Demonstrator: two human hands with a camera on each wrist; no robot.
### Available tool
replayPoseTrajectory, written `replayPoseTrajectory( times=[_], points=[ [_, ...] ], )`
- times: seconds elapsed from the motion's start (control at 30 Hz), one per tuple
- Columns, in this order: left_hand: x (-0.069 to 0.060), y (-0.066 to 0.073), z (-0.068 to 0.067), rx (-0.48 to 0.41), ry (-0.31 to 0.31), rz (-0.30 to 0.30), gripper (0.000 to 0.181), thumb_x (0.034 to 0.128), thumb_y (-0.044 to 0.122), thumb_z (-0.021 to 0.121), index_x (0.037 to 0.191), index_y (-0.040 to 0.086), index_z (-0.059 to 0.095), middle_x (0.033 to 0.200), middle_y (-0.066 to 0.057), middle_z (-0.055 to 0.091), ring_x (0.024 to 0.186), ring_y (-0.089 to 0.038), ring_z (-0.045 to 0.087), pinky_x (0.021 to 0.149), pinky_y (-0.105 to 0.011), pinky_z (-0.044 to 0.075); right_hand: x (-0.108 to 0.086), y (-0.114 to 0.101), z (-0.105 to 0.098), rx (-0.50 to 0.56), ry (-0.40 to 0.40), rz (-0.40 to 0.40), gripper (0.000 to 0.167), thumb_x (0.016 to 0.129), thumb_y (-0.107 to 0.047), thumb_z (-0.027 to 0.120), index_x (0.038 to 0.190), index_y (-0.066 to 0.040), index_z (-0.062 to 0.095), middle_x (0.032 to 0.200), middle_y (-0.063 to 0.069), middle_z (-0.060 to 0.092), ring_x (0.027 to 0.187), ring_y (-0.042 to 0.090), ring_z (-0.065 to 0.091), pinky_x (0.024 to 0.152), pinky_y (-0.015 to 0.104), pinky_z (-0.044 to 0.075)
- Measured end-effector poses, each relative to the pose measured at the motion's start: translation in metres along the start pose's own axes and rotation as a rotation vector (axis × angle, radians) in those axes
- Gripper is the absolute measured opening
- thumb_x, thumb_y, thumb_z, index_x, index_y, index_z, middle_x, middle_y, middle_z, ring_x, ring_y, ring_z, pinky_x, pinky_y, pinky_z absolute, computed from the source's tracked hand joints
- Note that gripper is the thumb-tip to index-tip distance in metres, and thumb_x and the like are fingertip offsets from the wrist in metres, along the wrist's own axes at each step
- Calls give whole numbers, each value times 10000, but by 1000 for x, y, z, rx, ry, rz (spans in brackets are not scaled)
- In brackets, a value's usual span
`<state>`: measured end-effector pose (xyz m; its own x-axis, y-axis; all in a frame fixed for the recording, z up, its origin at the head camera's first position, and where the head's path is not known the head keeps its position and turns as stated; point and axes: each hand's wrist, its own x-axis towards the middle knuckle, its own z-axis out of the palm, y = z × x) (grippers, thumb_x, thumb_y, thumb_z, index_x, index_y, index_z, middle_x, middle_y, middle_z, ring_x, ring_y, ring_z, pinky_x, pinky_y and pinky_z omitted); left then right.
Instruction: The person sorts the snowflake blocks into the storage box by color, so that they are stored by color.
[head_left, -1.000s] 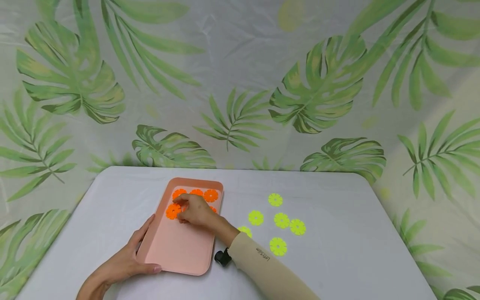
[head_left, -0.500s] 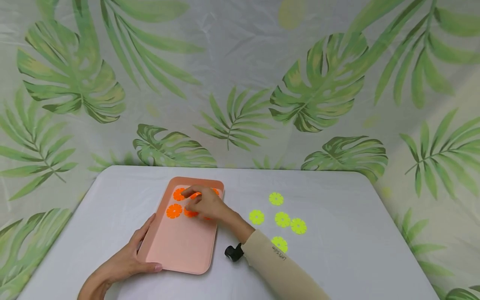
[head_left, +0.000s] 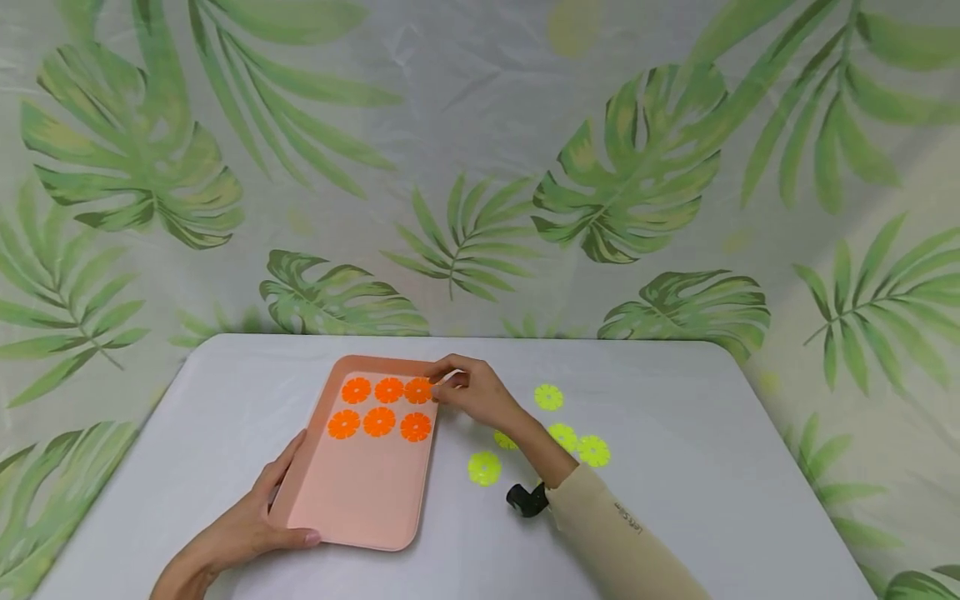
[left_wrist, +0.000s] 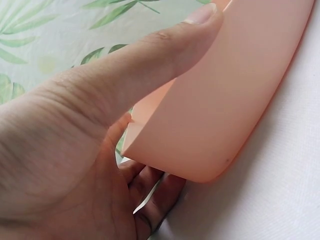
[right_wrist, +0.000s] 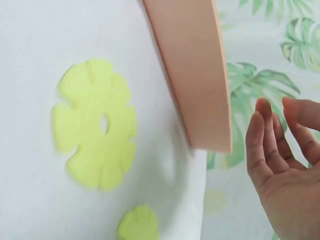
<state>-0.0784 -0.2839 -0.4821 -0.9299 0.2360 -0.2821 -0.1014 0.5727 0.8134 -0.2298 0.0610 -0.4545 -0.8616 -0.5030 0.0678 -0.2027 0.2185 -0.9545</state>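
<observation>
A pink rectangular tray (head_left: 352, 492) lies on the table. My left hand (head_left: 243, 525) grips its near left corner, with the thumb on the near wall and the fingers along the left side; the left wrist view shows the thumb (left_wrist: 150, 60) against the outer wall. Orange notched flower-shaped discs (head_left: 378, 422) lie in two rows of three in the tray's far half. Over the far right corner is my right hand (head_left: 483, 396), fingers loosely bent and beside the last orange disc of the far row. Nothing shows between those fingers in the right wrist view.
Right of the tray, several yellow-green notched discs (head_left: 484, 468) lie scattered on the white table (head_left: 675, 500), some partly hidden by my right arm. A black camera (head_left: 527, 500) is on my right wrist. A leaf-patterned cloth (head_left: 480, 125) hangs behind the table.
My right hand has moved right across the tray, from the left end of the orange rows to the far right corner, uncovering the discs. The left hand stays on the tray.
</observation>
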Motion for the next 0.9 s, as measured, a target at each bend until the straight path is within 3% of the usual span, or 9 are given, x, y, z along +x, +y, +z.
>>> replayPoseTrajectory(
  times=[0.23, 0.43, 0.7, 0.9],
  points=[
    [2, -1, -1, 3, -36, -24, 1308, 806, 263, 891, 1656, 437, -88, 1622, -253, 174, 1397, -427, 355, 1009, -474, 417, -17, 14, -19, -44, 20, 21, 278, 991, -52, 661, 1262, 6, 686, 1191, 187, 699, 994, 381, 719, 905, 532, 595],
    [2, -1, -1, -5, -55, -54, 1303, 817, 270, 883, 1647, 457, -104, 1624, -249, 150, 1396, -419, 352, 999, -443, 417, -31, 24, -32, -63, 44, 22, 265, 986, -62, 676, 1241, 8, 695, 1173, 187, 708, 986, 360, 725, 899, 512, 600],
    [0, -3, -1, 26, -35, -14, 1281, 834, 245, 863, 1660, 412, -102, 1613, -264, 195, 1384, -406, 361, 977, -419, 428, -47, 29, -46, -146, 69, -8, 263, 981, -94, 714, 1225, 3, 704, 1195, 215, 715, 1010, 247, 709, 856, 265, 582],
    [0, -3, 0, 32, -33, -1, 1266, 842, 235, 850, 1662, 408, -98, 1616, -260, 200, 1390, -414, 352, 985, -449, 421, -55, 32, -56, -178, 99, -11, 260, 964, -84, 734, 1214, -19, 711, 1206, 231, 712, 1046, 284, 696, 876, 263, 566]
  ],
)
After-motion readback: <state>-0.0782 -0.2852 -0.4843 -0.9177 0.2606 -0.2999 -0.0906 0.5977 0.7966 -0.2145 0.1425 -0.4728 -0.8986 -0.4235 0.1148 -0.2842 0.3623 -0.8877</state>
